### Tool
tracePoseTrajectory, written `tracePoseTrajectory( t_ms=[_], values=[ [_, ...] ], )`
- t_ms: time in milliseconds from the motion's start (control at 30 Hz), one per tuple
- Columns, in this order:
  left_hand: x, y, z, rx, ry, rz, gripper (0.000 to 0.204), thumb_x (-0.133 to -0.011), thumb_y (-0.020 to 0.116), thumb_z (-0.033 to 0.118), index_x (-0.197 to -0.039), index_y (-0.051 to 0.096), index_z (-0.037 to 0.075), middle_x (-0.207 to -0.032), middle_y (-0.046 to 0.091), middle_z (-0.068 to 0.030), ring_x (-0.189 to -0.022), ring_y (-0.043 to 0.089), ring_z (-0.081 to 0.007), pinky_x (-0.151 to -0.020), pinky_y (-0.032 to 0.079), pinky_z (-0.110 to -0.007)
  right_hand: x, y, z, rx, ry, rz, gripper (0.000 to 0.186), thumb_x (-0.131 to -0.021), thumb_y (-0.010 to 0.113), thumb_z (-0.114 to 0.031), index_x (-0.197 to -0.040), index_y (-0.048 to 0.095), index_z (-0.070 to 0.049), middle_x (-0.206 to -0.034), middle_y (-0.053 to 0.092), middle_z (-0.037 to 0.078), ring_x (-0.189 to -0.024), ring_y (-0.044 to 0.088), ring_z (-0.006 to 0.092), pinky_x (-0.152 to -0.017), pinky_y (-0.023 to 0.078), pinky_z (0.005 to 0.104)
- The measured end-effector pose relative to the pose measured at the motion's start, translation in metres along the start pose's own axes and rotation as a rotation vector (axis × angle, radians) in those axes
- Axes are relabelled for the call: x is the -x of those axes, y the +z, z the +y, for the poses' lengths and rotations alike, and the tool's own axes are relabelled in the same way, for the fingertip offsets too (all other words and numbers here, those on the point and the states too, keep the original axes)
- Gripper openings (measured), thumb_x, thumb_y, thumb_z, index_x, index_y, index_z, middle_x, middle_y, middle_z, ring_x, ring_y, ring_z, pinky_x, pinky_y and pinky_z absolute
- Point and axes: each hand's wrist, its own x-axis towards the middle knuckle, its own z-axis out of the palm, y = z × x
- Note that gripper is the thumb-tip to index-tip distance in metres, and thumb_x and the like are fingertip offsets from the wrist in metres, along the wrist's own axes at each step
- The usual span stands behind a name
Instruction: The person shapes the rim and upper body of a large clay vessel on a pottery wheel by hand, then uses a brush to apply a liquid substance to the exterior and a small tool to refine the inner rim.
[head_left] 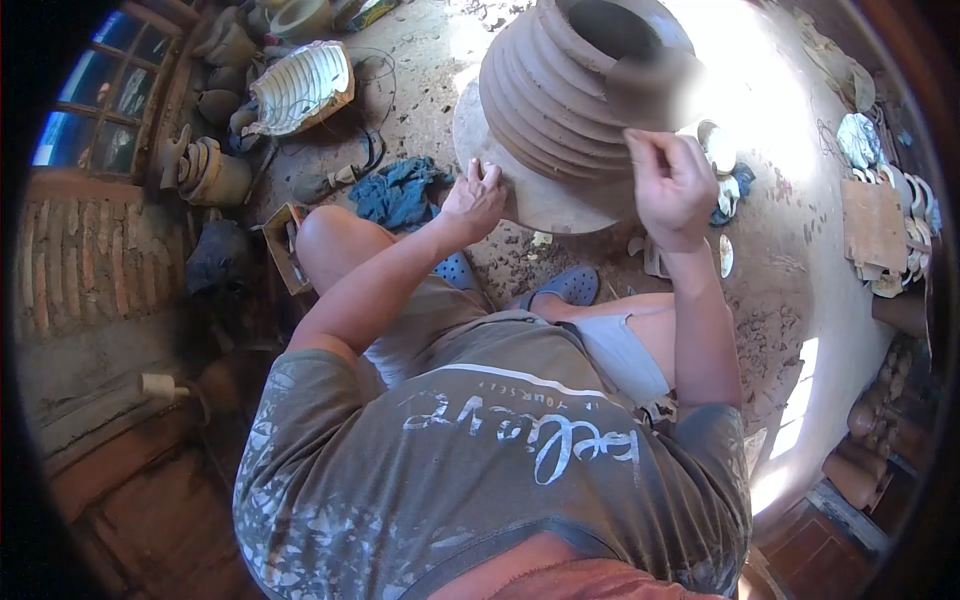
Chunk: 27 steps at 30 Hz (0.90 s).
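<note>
A large grey-brown clay pot [560, 100] with ridged, stepped sides and a wide dark mouth stands upright on a round, pale turntable [520, 200]. At the disc's near left edge rests my left hand [475, 203], its fingers somewhat apart and touching the rim. My right hand [675, 190] is raised beside the pot's right side, fingers curled into a pinch. Whatever those fingers may hold is hidden. A blurred patch covers part of the pot's upper right, just above my right hand.
Blue cloth [400, 192] lies left of the turntable. A ribbed white mould [303, 88] sits farther left, near stacked pots [215, 170]. Right of the pot are a small bowl [718, 148] and a dark blue cloth [737, 188]. Clay crumbs litter the floor; more pots [880, 430] stand far right.
</note>
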Motion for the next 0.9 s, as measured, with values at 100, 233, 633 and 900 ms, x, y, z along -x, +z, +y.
tracePoseTrajectory(
  t_ms=[100, 233, 633, 900],
  values=[
    [0.002, 0.006, 0.018, -0.018, -0.001, 0.074, 0.029, -0.092, 0.062, 0.021, -0.112, 0.072, 0.001, -0.128, 0.054, -0.0224, -0.132, 0.048, -0.0494, -0.091, 0.058, -0.046, 0.032, -0.006, 0.009, -0.055, 0.246, -0.041, 0.016, -0.087, 0.083, -0.014, -0.096, 0.075, -0.004, -0.090, 0.072, 0.011, -0.077, 0.072, 0.0242, -0.071, 0.059, 0.0344],
    [-0.003, 0.011, 0.027, -0.033, -0.028, 0.059, 0.030, -0.092, 0.061, 0.020, -0.111, 0.072, 0.000, -0.130, 0.053, -0.0247, -0.130, 0.050, -0.0559, -0.088, 0.059, -0.047, 0.048, 0.015, -0.013, -0.095, 0.122, -0.012, 0.013, -0.087, 0.080, -0.007, -0.097, 0.075, -0.002, -0.089, 0.070, 0.012, -0.077, 0.071, 0.0268, -0.070, 0.057, 0.0348],
    [0.000, 0.001, 0.047, -0.051, -0.060, 0.013, 0.033, -0.092, 0.063, 0.021, -0.118, 0.071, 0.003, -0.135, 0.051, -0.0281, -0.131, 0.049, -0.0598, -0.089, 0.059, -0.050, 0.007, 0.055, -0.020, 0.257, -0.451, 0.001, 0.015, -0.071, 0.078, -0.013, -0.084, 0.071, -0.013, -0.084, 0.060, -0.003, -0.081, 0.061, 0.0165, -0.065, 0.051, 0.0317],
    [-0.003, -0.003, 0.000, -0.022, 0.003, 0.008, 0.028, -0.088, 0.065, 0.018, -0.112, 0.071, 0.005, -0.133, 0.052, -0.0199, -0.135, 0.048, -0.0440, -0.088, 0.059, -0.047, 0.011, 0.029, 0.006, 0.229, -0.535, -0.056, 0.016, -0.073, 0.075, -0.008, -0.089, 0.074, -0.010, -0.090, 0.066, -0.002, -0.081, 0.063, 0.0163, -0.066, 0.048, 0.0332]
  ],
)
